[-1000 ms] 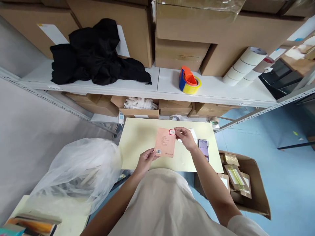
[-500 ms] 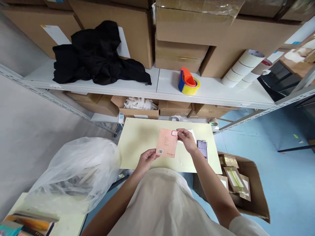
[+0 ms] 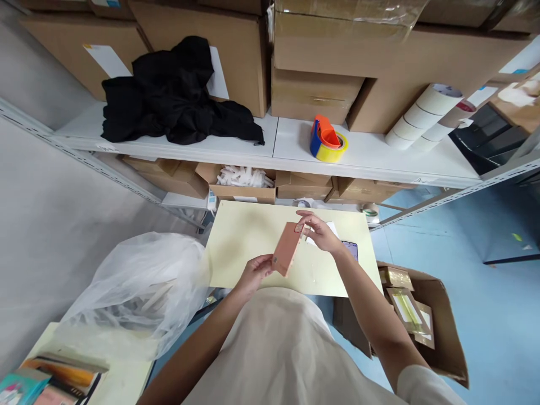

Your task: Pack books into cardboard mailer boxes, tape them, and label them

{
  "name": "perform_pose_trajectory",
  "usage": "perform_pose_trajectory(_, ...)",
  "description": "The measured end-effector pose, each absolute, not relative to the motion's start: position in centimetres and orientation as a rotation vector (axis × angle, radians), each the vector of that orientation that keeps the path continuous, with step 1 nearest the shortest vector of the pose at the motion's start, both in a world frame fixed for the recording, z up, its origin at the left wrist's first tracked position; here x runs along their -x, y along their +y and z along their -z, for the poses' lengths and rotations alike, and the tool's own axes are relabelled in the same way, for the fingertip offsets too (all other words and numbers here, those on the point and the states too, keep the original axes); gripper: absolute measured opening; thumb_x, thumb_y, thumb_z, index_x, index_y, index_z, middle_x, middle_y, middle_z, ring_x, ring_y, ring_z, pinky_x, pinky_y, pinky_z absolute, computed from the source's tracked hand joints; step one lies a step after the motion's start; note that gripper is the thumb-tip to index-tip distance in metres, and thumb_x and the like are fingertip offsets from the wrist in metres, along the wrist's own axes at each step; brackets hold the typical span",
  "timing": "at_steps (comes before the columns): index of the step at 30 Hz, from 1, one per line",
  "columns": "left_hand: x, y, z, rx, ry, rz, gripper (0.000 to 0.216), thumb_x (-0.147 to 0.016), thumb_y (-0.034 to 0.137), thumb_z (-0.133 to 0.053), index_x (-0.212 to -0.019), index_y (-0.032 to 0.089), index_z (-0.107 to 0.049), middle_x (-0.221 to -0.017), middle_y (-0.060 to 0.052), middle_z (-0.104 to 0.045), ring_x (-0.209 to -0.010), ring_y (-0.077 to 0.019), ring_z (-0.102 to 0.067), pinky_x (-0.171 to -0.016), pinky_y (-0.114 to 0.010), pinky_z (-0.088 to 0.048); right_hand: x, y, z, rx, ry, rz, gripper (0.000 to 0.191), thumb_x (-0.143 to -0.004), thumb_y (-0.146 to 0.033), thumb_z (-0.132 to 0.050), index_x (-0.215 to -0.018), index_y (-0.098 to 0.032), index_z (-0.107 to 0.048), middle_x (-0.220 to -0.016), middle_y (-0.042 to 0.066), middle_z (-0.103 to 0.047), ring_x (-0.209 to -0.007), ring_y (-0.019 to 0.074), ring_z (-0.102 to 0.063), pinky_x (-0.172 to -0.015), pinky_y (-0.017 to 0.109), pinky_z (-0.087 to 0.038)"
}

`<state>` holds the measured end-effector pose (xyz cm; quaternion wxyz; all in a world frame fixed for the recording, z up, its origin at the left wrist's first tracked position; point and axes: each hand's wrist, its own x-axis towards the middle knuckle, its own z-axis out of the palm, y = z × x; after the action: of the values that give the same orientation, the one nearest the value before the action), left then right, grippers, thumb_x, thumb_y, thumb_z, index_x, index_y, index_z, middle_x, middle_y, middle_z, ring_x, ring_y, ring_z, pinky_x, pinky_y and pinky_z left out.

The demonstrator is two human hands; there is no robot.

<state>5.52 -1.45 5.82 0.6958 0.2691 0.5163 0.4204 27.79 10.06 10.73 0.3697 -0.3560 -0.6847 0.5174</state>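
Note:
A thin pink-orange book [image 3: 287, 247] is held tilted over the pale yellow table [image 3: 236, 236], its cover turned partly edge-on. My left hand [image 3: 255, 274] pinches its lower left edge between thumb and fingers. At the upper right corner, my right hand [image 3: 319, 232] has its fingers bent round the book's edge, with the index finger raised across the top. Partly hidden behind that hand lies a white sheet of paper [image 3: 333, 228]. A phone [image 3: 351, 250] rests to the right, half covered by my right forearm.
A grey shelf [image 3: 291, 149] behind the table carries cartons, black cloth [image 3: 169, 101], a tape dispenser [image 3: 328, 140] and white tape rolls [image 3: 424, 115]. A clear plastic bag [image 3: 139, 298] bulges at left, above several books [image 3: 59, 379]. An open carton [image 3: 449, 332] with small parcels stands at right.
The book has turned from facing me flat, with print and barcode showing, to a steep tilt. My right hand's fingers have shifted over its top corner. The view has moved slightly left.

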Motion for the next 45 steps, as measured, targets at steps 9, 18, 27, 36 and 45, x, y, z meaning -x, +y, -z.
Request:
perform_pose_trajectory(9, -3.4, 0.4, -7.8, -0.874, 1.208, -0.991, 0.054, -0.061, 0.056, -0.072, -0.098, 0.016, -0.070, -0.100, -0.012, -0.071, -0.095, -0.0254, -0.065, -0.088, -0.037, -0.047, -25.3, 10.7, -12.1, 1.070, -1.661, -1.487, 0.026, -0.073, -0.042, -0.067, -0.084, -0.018, -0.065, -0.074, 0.002, -0.062, -0.067, 0.0140, -0.057, -0.060, 0.027, -0.045)
perform_pose_trajectory(18, -4.3, -0.6, -7.2, -0.883, 1.340, -1.090, 0.041, -0.064, 0.049, -0.072, -0.088, 0.015, -0.073, -0.079, -0.004, -0.072, -0.070, -0.0176, -0.065, -0.074, -0.031, -0.053, -26.6, 9.5, -12.5, 1.215, -1.498, -1.501, 0.036, -0.068, -0.041, -0.072, -0.097, -0.019, -0.067, -0.076, 0.003, -0.068, -0.062, 0.0150, -0.061, -0.056, 0.027, -0.046)
perform_pose_trajectory(27, -4.9, -1.3, -6.6, -0.774, 1.206, -1.081, 0.047, -0.064, 0.047, -0.073, -0.097, 0.014, -0.070, -0.080, -0.006, -0.071, -0.074, -0.0164, -0.065, -0.079, -0.032, -0.053, -25.7, 2.8, -9.7, 1.125, -1.097, -1.591, 0.057, -0.068, -0.032, -0.071, -0.122, -0.028, -0.054, -0.076, -0.004, -0.059, -0.060, 0.0095, -0.056, -0.061, 0.027, -0.050)
perform_pose_trajectory(36, -4.2, -0.3, -6.7, -0.935, 1.274, -1.083, 0.053, -0.065, 0.042, -0.072, -0.111, 0.017, -0.066, -0.095, -0.009, -0.071, -0.085, -0.0201, -0.065, -0.073, -0.030, -0.053, -24.7, 2.3, -8.8, 1.211, -1.023, -1.555, 0.056, -0.066, -0.033, -0.070, -0.121, -0.029, -0.057, -0.071, -0.005, -0.056, -0.059, 0.0098, -0.055, -0.061, 0.030, -0.052)
perform_pose_trajectory(45, -0.2, 1.0, -4.0, -0.909, 1.375, -1.038, 0.046, -0.067, 0.037, -0.069, -0.109, 0.019, -0.067, -0.093, -0.006, -0.069, -0.063, -0.0127, -0.061, -0.062, -0.026, -0.051, -19.5, 3.8, -6.5, 1.376, -0.839, -1.578, 0.041, -0.061, -0.047, -0.075, -0.088, -0.020, -0.059, -0.074, 0.002, -0.065, -0.066, 0.0159, -0.060, -0.064, 0.034, -0.053)
